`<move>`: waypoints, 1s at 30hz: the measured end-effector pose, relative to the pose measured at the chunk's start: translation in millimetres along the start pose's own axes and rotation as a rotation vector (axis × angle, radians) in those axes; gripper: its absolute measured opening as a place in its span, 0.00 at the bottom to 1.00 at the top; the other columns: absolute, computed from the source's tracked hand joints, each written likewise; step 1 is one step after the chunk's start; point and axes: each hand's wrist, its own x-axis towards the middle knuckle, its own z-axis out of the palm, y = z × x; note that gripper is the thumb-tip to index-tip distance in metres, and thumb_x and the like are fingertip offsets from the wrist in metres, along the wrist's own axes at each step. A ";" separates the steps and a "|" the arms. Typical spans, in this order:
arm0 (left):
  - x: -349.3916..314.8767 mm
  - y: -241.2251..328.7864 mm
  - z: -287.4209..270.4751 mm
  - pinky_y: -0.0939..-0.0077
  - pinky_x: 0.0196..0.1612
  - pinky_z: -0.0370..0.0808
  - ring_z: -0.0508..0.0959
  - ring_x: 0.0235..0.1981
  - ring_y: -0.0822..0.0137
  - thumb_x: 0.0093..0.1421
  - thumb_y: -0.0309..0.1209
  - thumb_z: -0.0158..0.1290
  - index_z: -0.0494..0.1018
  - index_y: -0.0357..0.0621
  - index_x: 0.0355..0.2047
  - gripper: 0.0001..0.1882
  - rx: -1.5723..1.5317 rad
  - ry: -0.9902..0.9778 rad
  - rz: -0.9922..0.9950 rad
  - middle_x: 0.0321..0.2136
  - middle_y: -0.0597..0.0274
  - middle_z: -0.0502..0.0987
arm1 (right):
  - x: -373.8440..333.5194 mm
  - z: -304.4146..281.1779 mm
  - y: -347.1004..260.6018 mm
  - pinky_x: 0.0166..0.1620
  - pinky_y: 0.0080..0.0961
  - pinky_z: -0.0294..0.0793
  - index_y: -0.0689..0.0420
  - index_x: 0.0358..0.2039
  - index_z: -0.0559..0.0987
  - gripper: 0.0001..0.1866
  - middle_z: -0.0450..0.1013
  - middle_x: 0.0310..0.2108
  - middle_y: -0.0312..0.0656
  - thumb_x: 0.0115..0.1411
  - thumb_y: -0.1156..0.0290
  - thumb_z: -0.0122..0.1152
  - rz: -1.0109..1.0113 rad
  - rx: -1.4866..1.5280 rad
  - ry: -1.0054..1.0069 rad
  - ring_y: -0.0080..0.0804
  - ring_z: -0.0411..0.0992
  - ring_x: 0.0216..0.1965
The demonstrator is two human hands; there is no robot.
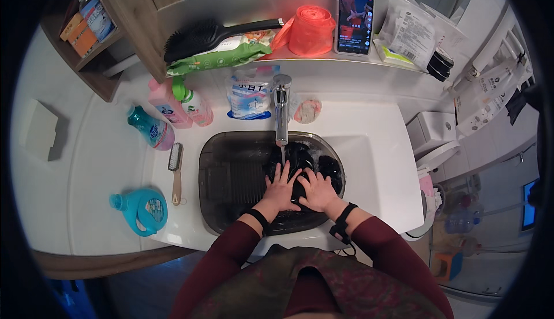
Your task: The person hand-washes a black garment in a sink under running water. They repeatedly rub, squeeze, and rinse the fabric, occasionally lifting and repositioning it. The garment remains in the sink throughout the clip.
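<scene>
Black wet cloth (298, 156) lies bunched in the right part of a dark see-through basin (214, 146) that has washboard ridges on its floor. A thin stream of water falls onto it from the chrome tap (281, 111). My left hand (279, 191) rests on the cloth with its fingers spread, just below the stream. Beside it, my right hand (317, 192) presses on the cloth, fingers apart and thumb pointing toward the left hand. Neither hand wraps round the fabric. The cloth's shape is hidden by folds and water.
Left of the basin stand a scrub brush (176, 169), a teal jug (144, 210), a teal-capped bottle (151, 127) and pink bottles (168, 102). Behind are a blue-white bag (250, 97) and a pinkish soap-like lump (307, 111). The shelf carries a phone (354, 16), black hairbrush (213, 35) and red roll (311, 30).
</scene>
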 end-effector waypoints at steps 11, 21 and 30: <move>27.6 -8.4 -11.3 0.22 0.62 0.56 0.42 0.75 0.42 0.26 0.54 0.78 0.44 0.56 0.75 0.77 -0.100 -0.056 -0.106 0.75 0.49 0.40 | 66.3 4.0 41.0 0.55 0.48 0.74 0.51 0.59 0.66 0.30 0.72 0.53 0.59 0.58 0.54 0.58 0.139 0.430 0.080 0.63 0.74 0.50; -0.3 24.1 -17.8 0.33 0.61 0.65 0.51 0.72 0.40 0.35 0.43 0.78 0.41 0.66 0.75 0.73 -0.227 0.165 -0.136 0.71 0.48 0.48 | -30.8 -8.9 25.5 0.57 0.31 0.68 0.60 0.54 0.70 0.24 0.74 0.46 0.49 0.59 0.64 0.54 0.291 1.240 0.356 0.41 0.71 0.51; -21.9 13.3 -19.4 0.55 0.59 0.71 0.63 0.61 0.44 0.45 0.30 0.71 0.78 0.50 0.44 0.24 -0.243 0.358 0.090 0.58 0.52 0.64 | -80.8 -23.1 24.8 0.54 0.36 0.77 0.56 0.60 0.71 0.25 0.73 0.55 0.47 0.63 0.62 0.55 0.588 2.240 0.294 0.40 0.75 0.52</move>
